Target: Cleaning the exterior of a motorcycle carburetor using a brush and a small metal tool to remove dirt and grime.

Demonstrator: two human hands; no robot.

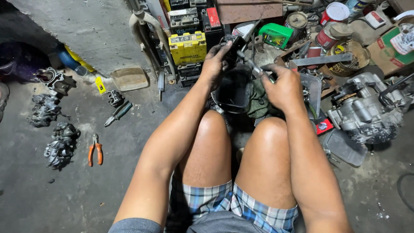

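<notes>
I sit with both bare knees up, arms reaching forward over them. My left hand grips a small dark metal part held above a black basin. My right hand is closed on the handle of a thin metal tool whose tip points up-left at that dark part. A green rag lies under my right hand beside the basin. What exactly the dark part is stays unclear.
A grey engine block sits right. Yellow battery, green container and tins stand behind. On the concrete floor left lie orange-handled pliers, dark pliers, carburettor-like parts and a shallow tray.
</notes>
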